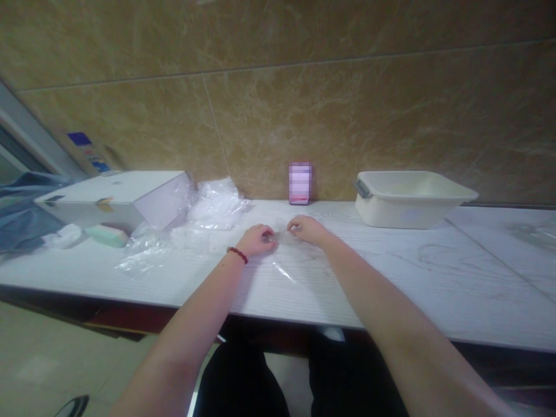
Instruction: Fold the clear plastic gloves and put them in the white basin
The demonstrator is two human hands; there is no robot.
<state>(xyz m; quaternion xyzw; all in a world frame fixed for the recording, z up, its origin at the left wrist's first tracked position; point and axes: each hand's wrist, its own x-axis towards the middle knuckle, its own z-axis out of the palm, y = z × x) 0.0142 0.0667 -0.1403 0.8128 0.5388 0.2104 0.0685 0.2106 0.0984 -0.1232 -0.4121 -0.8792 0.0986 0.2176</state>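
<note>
Head camera looks forward and down, close over the table (391, 272), facing the tiled wall (304, 87).

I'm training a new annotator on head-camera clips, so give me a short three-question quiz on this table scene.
1. True or false: the cream basin stands to the right of both hands, apart from them.
2. Which wrist wears the red bracelet? A) left B) right C) neither
3. What flat thing do the left hand and right hand touch on the table?

Key
1. True.
2. A.
3. The clear plastic film lying in front of the person.
</note>
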